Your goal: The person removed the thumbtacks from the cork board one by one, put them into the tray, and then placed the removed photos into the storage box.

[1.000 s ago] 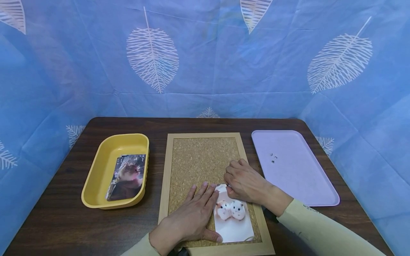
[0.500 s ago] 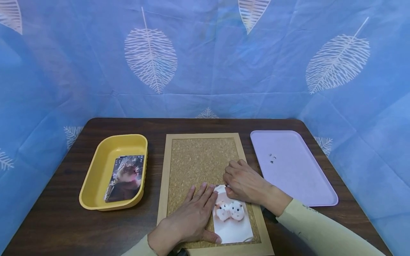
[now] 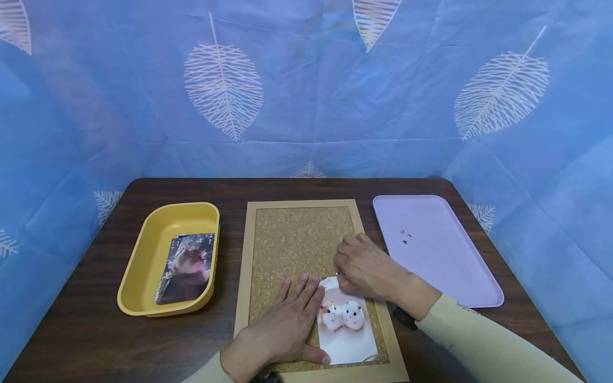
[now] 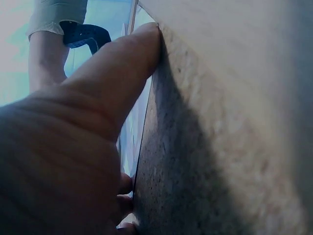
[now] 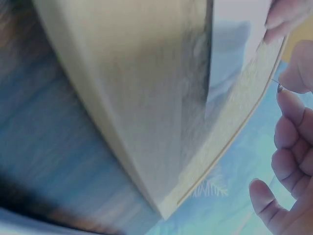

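Note:
A photo [image 3: 347,340] of two white hamster-like figures lies on the wood-framed corkboard [image 3: 297,234], near its lower right. My left hand [image 3: 284,327] rests flat with fingers spread, its fingertips and thumb on the photo's left edge. In the left wrist view the thumb [image 4: 132,54] presses at the photo's edge. My right hand [image 3: 366,266] is over the photo's top edge. Between its thumb and index finger it pinches a small metal thumbtack [image 5: 279,88], whose thin needle points away from the fingers. In the right wrist view that needle is clear of the board.
A yellow bin [image 3: 139,271] with a stack of photos [image 3: 187,268] stands on the left of the dark wooden table [image 3: 62,340]. On the right, a lilac tray [image 3: 445,255] bears several small metal tacks [image 3: 405,237]. Blue leaf-patterned cloth [image 3: 306,96] hangs behind.
My right hand has lifted and turned slightly at the photo's top edge, with a glint of metal now showing at its fingertips. My left hand stays in place on the photo.

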Motion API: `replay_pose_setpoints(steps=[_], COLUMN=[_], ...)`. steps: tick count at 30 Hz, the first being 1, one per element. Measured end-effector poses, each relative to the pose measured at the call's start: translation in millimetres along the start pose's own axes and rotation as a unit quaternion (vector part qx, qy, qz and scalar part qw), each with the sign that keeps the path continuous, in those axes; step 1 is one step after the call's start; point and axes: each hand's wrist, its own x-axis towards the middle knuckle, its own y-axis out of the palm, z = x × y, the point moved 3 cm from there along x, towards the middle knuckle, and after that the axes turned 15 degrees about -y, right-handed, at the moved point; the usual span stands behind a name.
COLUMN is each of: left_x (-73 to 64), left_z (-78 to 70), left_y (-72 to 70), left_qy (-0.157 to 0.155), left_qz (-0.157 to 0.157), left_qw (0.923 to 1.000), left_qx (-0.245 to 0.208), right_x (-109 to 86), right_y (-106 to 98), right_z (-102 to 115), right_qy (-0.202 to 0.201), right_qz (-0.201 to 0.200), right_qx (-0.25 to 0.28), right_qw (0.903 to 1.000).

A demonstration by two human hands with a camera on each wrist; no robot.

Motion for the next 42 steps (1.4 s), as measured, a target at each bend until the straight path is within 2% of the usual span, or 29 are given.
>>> replay_pose_setpoints(steps=[8, 15, 22, 27, 32, 36, 42], left_x=[-0.4, -1.8, -1.3, 0.3, 0.8, 1.5, 2.3], left_z=[0.3, -0.2, 0.7, -0.3, -0.1, 0.1, -0.8], left_y=[1.1, 0.7, 0.6, -1.4, -2.1, -2.4, -3.4], left_qy=[-0.003, -0.001, 0.0, 0.0, 0.0, -0.001, -0.005], left_qz=[0.005, 0.01, 0.005, -0.003, -0.011, -0.012, -0.009], left_qw=[1.0, 0.9999, 0.9996, 0.9991, 0.9987, 0.9984, 0.9984], left_qx=[-0.006, -0.013, -0.027, -0.043, -0.049, -0.055, -0.056], right_x=[-16.2, -52.6, -99.1, -122.4, -130.8, -132.6, -132.8], right_y=[-10.2, -17.2, -7.6, 5.6, 13.2, 16.0, 21.8], right_z=[-19.5, -52.4, -82.7, -89.2, -90.3, -90.7, -91.1], right_qy=[0.033, 0.096, 0.194, 0.231, 0.242, 0.241, 0.253], right_qz=[-0.024, -0.024, 0.014, 0.056, 0.067, 0.069, 0.092], right_qx=[-0.008, -0.025, -0.025, -0.018, -0.017, -0.015, -0.014], right_qw=[0.9991, 0.9948, 0.9806, 0.9711, 0.9677, 0.968, 0.9631])
